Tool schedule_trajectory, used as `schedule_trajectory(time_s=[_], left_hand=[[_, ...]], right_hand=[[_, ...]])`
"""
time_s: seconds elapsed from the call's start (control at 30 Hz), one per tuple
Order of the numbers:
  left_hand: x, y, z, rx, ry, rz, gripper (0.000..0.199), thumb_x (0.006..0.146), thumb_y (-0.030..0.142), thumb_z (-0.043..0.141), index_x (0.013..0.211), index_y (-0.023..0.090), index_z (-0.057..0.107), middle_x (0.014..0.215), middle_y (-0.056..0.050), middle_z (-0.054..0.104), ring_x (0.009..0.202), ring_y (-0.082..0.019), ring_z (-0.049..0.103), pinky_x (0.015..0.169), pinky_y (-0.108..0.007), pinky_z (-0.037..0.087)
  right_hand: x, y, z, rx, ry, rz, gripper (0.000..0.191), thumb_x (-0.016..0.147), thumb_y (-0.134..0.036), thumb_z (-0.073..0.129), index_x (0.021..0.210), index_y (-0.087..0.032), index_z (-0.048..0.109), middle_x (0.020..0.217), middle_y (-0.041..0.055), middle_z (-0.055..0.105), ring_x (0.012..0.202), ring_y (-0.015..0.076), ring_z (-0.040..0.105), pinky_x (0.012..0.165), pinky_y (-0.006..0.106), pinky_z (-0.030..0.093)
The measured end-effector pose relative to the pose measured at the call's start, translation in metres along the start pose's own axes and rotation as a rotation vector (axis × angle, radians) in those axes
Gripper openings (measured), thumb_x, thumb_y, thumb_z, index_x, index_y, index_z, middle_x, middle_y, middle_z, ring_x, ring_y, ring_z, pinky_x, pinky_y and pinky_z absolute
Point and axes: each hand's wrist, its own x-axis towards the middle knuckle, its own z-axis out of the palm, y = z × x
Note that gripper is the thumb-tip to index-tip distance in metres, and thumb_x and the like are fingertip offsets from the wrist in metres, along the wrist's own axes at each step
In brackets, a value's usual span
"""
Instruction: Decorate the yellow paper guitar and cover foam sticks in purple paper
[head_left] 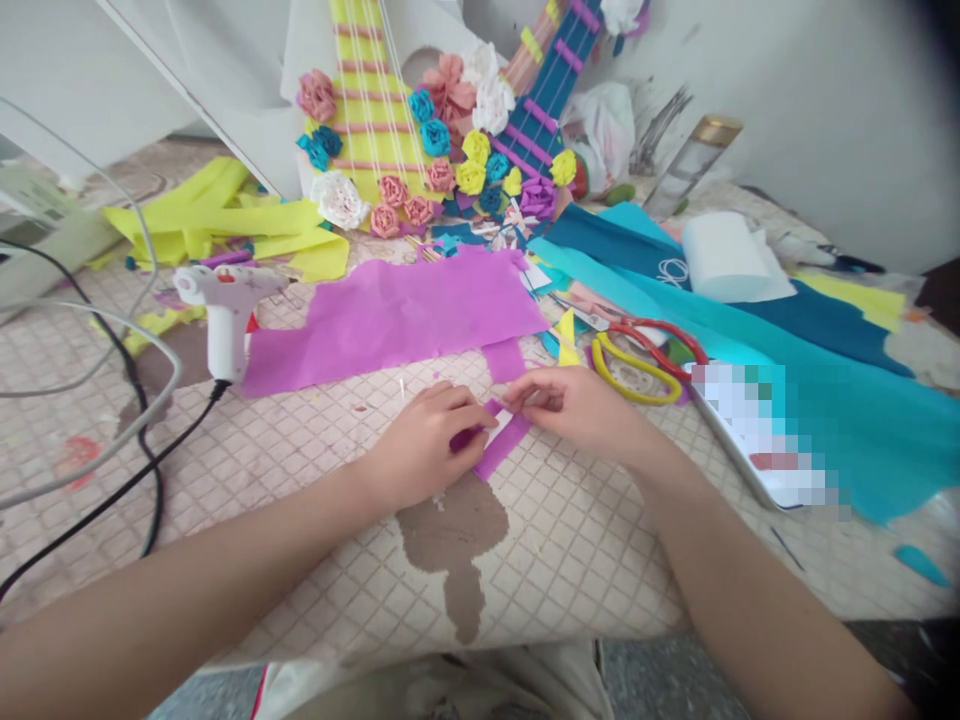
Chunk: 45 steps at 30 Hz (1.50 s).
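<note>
A small purple crepe paper strip (501, 450) lies at the table's middle, with a narrow white piece (496, 428) on top of it. My left hand (435, 435) is closed at the strip's left side, thumb and fingers pinching at its edge and the end of the white piece. From the right, my right hand (574, 408) pinches near the upper end of the same strip. Its fingertips partly hide what they grip. Just beyond the hands lies a large purple crepe paper sheet (420, 310).
A white glue gun (227, 320) with a black cord stands at left. Red-and-yellow-handled scissors (637, 370) and a blurred phone (757, 440) lie at right. Turquoise paper (847, 420), a white roll (720, 258) and two flower-decorated paper guitars (371, 110) are farther back.
</note>
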Motion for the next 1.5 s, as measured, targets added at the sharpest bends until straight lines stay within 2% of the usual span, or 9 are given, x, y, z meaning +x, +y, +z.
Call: schedule_trajectory(time_s=[0.13,0.23,0.47,0.87,1.13,1.5], left_hand=[[-0.001,0.0,0.001,0.004,0.006,0.011,0.019,0.083,0.016,0.049,0.09,0.017,0.066,0.082,-0.006,0.061,0.08,-0.018,0.052,0.075,-0.034,0.044],[-0.001,-0.001,0.001,0.001,0.006,0.014,0.018,0.083,0.017,0.049,0.09,0.017,0.066,0.082,-0.006,0.061,0.08,-0.018,0.052,0.075,-0.034,0.044],[-0.001,-0.001,0.001,-0.005,-0.001,0.015,0.019,0.084,0.018,0.049,0.091,0.016,0.066,0.083,-0.007,0.061,0.082,-0.019,0.052,0.076,-0.034,0.044],[-0.001,-0.003,0.001,-0.012,-0.005,0.017,0.018,0.084,0.017,0.049,0.09,0.017,0.066,0.083,-0.006,0.061,0.081,-0.018,0.052,0.077,-0.034,0.044],[-0.001,-0.003,0.0,-0.002,-0.008,0.038,0.019,0.084,0.015,0.048,0.092,0.017,0.065,0.083,-0.005,0.061,0.081,-0.018,0.052,0.077,-0.033,0.044],[-0.001,-0.002,-0.002,-0.036,0.001,0.039,0.02,0.083,0.015,0.048,0.091,0.015,0.066,0.082,-0.006,0.06,0.08,-0.017,0.051,0.076,-0.033,0.044]], right_hand=[[-0.001,-0.002,-0.006,-0.121,-0.067,-0.072,0.033,0.072,-0.003,0.05,0.092,-0.023,0.066,0.087,-0.0014,0.07,0.07,0.0122,0.063,0.064,0.024,0.049],[0.0,-0.005,-0.01,-0.176,-0.122,-0.122,0.03,0.073,-0.004,0.05,0.091,-0.022,0.066,0.086,-0.0012,0.068,0.07,0.0121,0.061,0.063,0.024,0.047],[0.003,-0.003,-0.015,-0.264,-0.2,-0.271,0.029,0.077,-0.004,0.047,0.082,-0.023,0.067,0.092,-0.0004,0.067,0.091,0.0139,0.059,0.084,0.029,0.044],[0.004,0.0,-0.016,-0.246,-0.19,-0.259,0.021,0.079,-0.009,0.052,0.077,-0.023,0.067,0.089,-0.0012,0.068,0.088,0.014,0.061,0.083,0.029,0.045],[0.002,0.0,-0.017,-0.336,-0.215,-0.28,0.021,0.081,-0.009,0.051,0.082,-0.023,0.067,0.101,0.0018,0.061,0.095,0.0148,0.058,0.086,0.031,0.042],[0.002,0.0,-0.016,-0.327,-0.222,-0.254,0.013,0.084,-0.014,0.047,0.08,-0.02,0.057,0.09,0.0015,0.056,0.089,0.0152,0.052,0.08,0.03,0.041]])
